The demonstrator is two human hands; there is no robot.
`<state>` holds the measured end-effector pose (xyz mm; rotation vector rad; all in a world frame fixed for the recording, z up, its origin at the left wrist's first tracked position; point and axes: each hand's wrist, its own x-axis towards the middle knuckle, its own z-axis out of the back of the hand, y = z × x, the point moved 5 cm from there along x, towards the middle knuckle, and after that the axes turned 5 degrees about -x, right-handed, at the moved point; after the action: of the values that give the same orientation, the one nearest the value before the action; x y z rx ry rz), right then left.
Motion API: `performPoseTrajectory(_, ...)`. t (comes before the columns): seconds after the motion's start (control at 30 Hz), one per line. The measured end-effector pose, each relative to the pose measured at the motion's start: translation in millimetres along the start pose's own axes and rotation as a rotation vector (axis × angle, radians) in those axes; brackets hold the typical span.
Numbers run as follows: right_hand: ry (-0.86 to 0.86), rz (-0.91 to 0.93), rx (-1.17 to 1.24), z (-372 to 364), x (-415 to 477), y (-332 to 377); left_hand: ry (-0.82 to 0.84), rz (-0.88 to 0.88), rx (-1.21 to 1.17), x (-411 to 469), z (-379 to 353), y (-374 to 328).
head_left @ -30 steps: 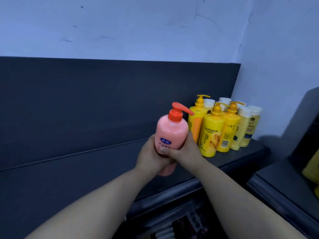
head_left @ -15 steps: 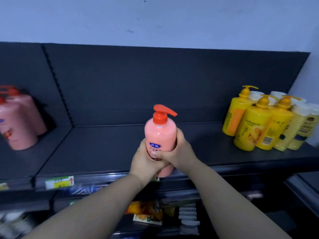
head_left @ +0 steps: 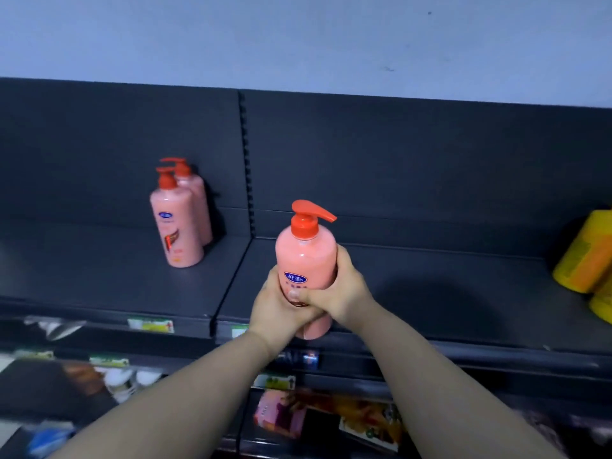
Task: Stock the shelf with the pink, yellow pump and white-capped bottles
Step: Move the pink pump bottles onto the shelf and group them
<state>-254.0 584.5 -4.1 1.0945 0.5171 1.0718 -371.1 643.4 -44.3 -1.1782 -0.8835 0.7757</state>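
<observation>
The pink plastic pump bottle with the orange-red dispenser head (head_left: 306, 260) was held upright in front of the dark grey metal shelf (head_left: 430, 293), its long axis close to vertical and its spout pointing toward three o'clock. Its base hung at the shelf's front lip and did not appear to rest on the board. Both hands gripped its lower half: the left hand (head_left: 276, 308) wrapped it from the eight o'clock side and the right hand (head_left: 347, 289) from the four o'clock side, fingers (head_left: 341, 258) curled round the body and the right thumb laid across the label. Two matching pink pump bottles (head_left: 177, 226) stood upright on the neighbouring shelf board, one just behind the other, at about ten o'clock from the held bottle and well apart from it, past the slotted upright post (head_left: 245, 160). Yellow plastic bottles (head_left: 584, 256) showed at the frame's edge at three o'clock, also well apart. The coming move seemed to turn on that ten o'clock direction: the bare board beside the pink pair lay up and to the left of the hands, with the left hand the nearer one, so the bottle would probably need to travel that way, kept upright, before being set down. Blurred packaged goods (head_left: 324, 415) lay on the lower shelf at six o'clock.
</observation>
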Motion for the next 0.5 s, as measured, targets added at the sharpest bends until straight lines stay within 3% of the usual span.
performPoseTrajectory(0.3, -0.072, 0.06, 0.01, -151, 40, 56, -0.008, -0.068, 0.095, 35, 165, 24)
performPoseTrajectory(0.5, -0.054, 0.063, 0.065, -200, 51, 74, -0.035, -0.073, 0.126, 48, 220, 35)
